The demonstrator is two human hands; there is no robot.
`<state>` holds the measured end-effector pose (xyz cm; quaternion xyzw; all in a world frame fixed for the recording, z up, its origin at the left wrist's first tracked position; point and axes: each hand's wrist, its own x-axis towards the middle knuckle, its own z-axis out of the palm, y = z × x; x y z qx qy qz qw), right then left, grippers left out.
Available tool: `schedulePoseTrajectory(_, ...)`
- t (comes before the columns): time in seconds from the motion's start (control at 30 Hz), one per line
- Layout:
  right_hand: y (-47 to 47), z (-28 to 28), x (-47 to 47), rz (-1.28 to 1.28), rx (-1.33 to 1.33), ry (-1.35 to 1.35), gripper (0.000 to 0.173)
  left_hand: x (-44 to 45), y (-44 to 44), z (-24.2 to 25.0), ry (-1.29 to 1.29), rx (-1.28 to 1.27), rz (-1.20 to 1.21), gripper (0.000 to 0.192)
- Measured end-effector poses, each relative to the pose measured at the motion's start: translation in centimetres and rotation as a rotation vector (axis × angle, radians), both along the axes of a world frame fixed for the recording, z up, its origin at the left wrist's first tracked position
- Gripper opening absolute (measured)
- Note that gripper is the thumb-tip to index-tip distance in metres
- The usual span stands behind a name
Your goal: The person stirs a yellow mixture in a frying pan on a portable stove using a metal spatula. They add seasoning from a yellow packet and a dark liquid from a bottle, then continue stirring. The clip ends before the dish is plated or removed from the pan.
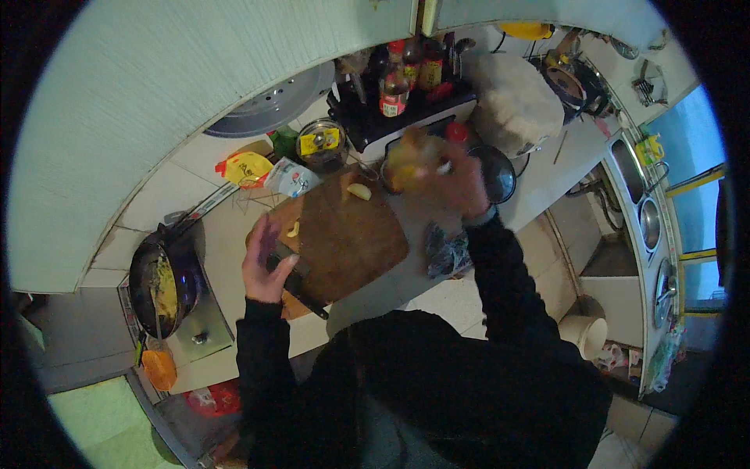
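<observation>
On the left part of the wooden cutting board (357, 246) lies a kitchen knife with a black handle (309, 298). My left hand (269, 264) is over or beside its blade, thumb and fingers apart. A pale peeled piece (359, 191) rests near the board's far edge, and a small curved piece (293, 229) lies near my left fingertips. Beyond the board on the right, my right hand (463, 184) is blurred by motion. It is at a blurred yellow-orange item (410, 161), perhaps in a clear bag or container; whether it grips this cannot be told.
A wok (161, 287) with yellow food and a utensil stands on the stove at left. Sauce bottles (394, 88), a glass jar (322, 143) and seasoning packets (293, 177) stand behind the board. A dark plastic bag (445, 251) lies right of it; a sink (627, 158) is farther right.
</observation>
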<state>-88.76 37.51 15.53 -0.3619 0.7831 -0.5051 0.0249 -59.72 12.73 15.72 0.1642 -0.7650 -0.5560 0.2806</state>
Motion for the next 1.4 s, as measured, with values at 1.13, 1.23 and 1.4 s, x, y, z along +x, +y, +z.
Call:
schedulePoseTrajectory(1.13, -16.0, 2.8, -5.2, -0.399, -0.199, 0.419, 0.05, 15.0, 3.8, 0.0, -0.207, 0.108, 0.473, 0.031)
schedulePoseTrajectory(1.23, -15.3, 6.0, 0.7, -0.074, -0.266, 0.393, 0.041, 12.5, 2.6, 4.2, -0.179, -0.136, 0.38, 0.034)
schedulePoseTrajectory(1.4, -17.3, 6.1, 14.0, 0.525, -0.253, 0.02, 0.028, 8.4, 0.2, 8.7, 0.014, -0.436, 0.309, 0.046)
